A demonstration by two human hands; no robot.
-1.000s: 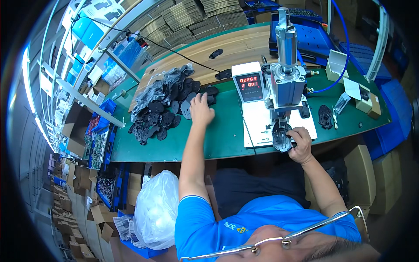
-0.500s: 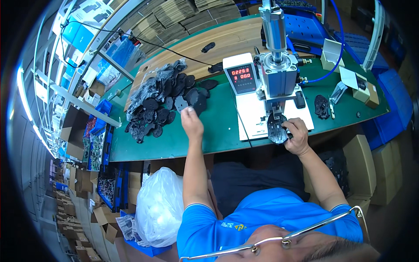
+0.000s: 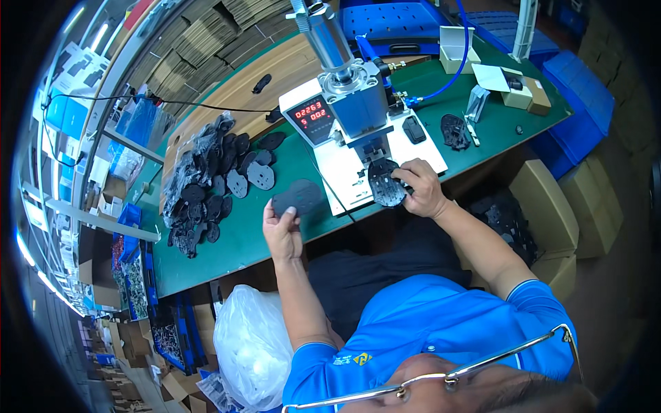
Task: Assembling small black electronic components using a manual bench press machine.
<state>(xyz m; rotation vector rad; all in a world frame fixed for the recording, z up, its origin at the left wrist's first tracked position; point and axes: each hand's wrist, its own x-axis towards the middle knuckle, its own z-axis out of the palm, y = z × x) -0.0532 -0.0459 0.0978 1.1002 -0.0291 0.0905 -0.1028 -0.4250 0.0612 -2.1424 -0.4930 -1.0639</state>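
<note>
A: Holding one dark oval flat part [image 3: 297, 197] in the left hand [image 3: 282, 233], fingers clamped on its lower edge, just off the near edge of the green bench [image 3: 241, 237]. Right hand [image 3: 420, 189]?

B: Gripping a second black perforated part [image 3: 385, 184], fingers closed on its rim, seating it on the white base plate [image 3: 348, 175] under the press head [image 3: 358, 110].

A: Progress est.?

B: One pc. sitting at the press, one waiting in hand. Big pile of black parts [image 3: 206, 186] lying to the left, so most stock looks unprocessed. A few black pcs. [image 3: 454, 131] are lying right of the machine; can't tell if they're finished.

A: Pkgs., near to far?

B: White plastic bag [image 3: 251, 347] sagging below the bench by the left elbow. Brown cartons [image 3: 551, 206] standing lower right, one holding dark parts. Red-digit counter panel [image 3: 311, 115] glowing on the machine front. Small white open box [image 3: 458, 47] and tan box [image 3: 537, 96] sitting at the far right. Blue crates [image 3: 399, 24] stacking behind; flat cardboard bundles [image 3: 206, 38] piling far left.
</note>
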